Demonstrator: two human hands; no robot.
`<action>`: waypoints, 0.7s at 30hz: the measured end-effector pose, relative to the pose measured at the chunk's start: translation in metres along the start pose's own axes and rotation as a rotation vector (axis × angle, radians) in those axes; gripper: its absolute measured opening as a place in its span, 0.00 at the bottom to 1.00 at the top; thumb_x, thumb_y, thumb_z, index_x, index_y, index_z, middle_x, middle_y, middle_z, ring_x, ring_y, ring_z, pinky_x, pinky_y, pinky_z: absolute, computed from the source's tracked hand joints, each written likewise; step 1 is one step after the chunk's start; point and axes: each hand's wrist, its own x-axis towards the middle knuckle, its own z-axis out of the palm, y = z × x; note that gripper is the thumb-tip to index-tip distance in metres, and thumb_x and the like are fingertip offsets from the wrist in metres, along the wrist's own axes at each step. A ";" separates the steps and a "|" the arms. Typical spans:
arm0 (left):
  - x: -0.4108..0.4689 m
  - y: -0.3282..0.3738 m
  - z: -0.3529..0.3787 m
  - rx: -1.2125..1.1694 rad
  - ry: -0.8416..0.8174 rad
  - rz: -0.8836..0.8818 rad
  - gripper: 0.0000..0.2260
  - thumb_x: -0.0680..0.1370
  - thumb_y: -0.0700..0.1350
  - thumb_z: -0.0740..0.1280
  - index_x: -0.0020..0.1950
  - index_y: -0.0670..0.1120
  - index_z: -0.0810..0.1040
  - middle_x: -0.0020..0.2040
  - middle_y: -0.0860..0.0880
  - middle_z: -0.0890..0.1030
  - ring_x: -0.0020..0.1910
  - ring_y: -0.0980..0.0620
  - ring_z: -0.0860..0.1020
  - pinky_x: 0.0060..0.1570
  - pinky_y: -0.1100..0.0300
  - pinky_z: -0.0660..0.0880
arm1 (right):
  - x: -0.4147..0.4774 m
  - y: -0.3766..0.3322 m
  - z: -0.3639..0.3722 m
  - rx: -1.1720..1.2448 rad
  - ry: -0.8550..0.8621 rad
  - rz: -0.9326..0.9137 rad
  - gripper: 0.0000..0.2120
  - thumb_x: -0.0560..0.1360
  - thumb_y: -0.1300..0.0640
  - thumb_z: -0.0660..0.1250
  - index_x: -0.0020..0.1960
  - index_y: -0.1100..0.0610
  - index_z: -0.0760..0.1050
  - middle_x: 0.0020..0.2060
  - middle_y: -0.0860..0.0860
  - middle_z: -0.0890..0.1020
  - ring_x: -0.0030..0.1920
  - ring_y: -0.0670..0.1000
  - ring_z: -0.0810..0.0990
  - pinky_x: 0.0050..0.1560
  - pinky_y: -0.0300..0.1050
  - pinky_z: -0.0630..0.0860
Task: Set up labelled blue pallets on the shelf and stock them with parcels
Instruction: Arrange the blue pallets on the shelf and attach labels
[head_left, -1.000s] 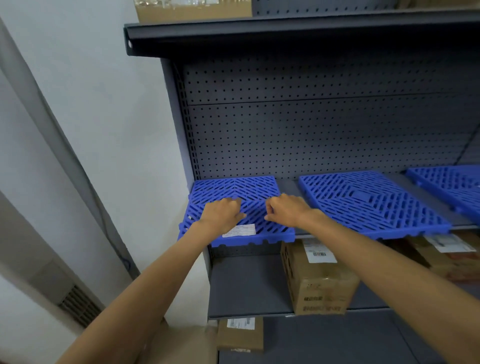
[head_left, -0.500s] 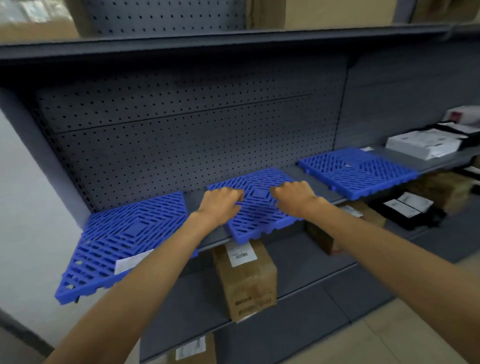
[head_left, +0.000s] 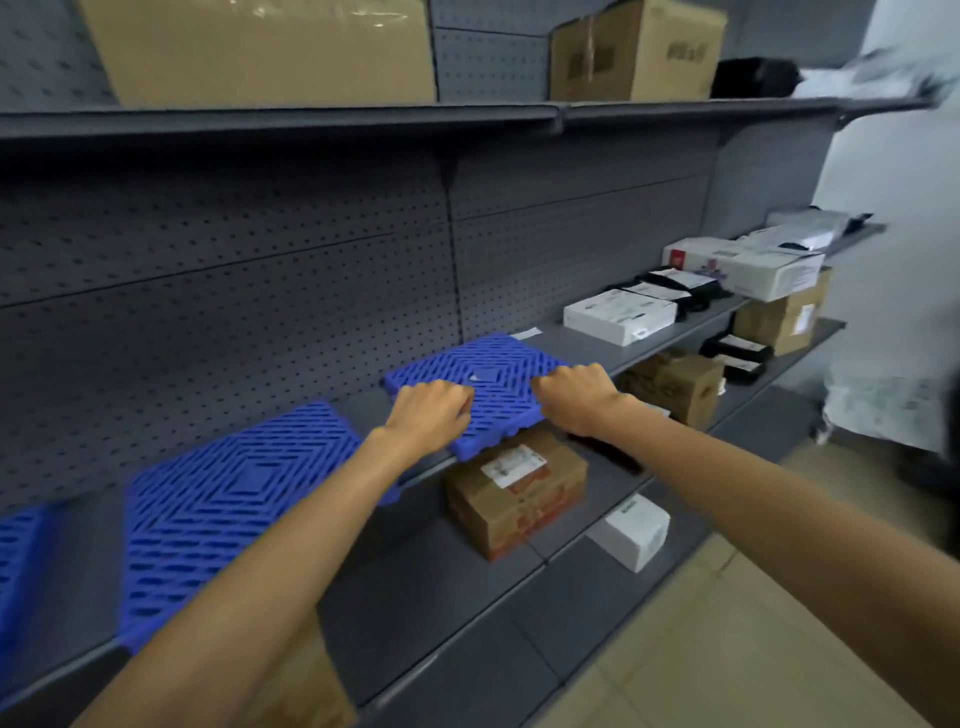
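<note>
Three blue slotted pallets lie in a row on the grey shelf (head_left: 587, 344). The rightmost pallet (head_left: 496, 358) overhangs the shelf's front edge a little. My left hand (head_left: 428, 410) sits on its near left corner with fingers curled into the grid. My right hand (head_left: 576, 389) grips its right edge, fingers bent onto the top. The middle pallet (head_left: 234, 499) is partly behind my left forearm, and the left pallet (head_left: 21, 561) is cut off by the frame. White parcels (head_left: 618, 314) and black bags (head_left: 680, 286) lie further right on the same shelf.
A white slip (head_left: 524, 333) lies behind the rightmost pallet. Below stand a labelled cardboard box (head_left: 514, 488), a small white box (head_left: 636, 530) and another carton (head_left: 675, 382). Big cartons (head_left: 260, 47) sit on the top shelf. Tiled floor (head_left: 727, 649) lies at the lower right.
The view has swung right along the shelf. My hands left the first pallet, touched the second, and now rest on the third, rightmost one.
</note>
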 end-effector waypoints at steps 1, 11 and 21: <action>0.015 0.009 0.004 0.005 0.010 0.018 0.06 0.79 0.45 0.59 0.51 0.49 0.76 0.49 0.48 0.82 0.48 0.42 0.79 0.37 0.54 0.65 | -0.001 0.016 0.006 0.005 -0.006 0.013 0.10 0.79 0.59 0.57 0.59 0.57 0.71 0.55 0.58 0.79 0.56 0.60 0.79 0.44 0.49 0.65; 0.140 0.060 0.031 -0.010 0.023 0.101 0.06 0.80 0.43 0.60 0.48 0.47 0.76 0.40 0.48 0.81 0.33 0.48 0.72 0.26 0.59 0.58 | 0.039 0.122 0.054 0.019 -0.012 0.041 0.14 0.80 0.55 0.59 0.64 0.56 0.70 0.56 0.58 0.79 0.56 0.61 0.79 0.43 0.48 0.67; 0.297 0.041 0.070 -0.084 -0.020 0.055 0.05 0.80 0.45 0.62 0.50 0.47 0.77 0.45 0.53 0.79 0.43 0.45 0.79 0.37 0.56 0.66 | 0.182 0.188 0.088 0.022 -0.016 -0.003 0.13 0.79 0.57 0.57 0.63 0.56 0.70 0.56 0.58 0.79 0.56 0.60 0.79 0.45 0.48 0.67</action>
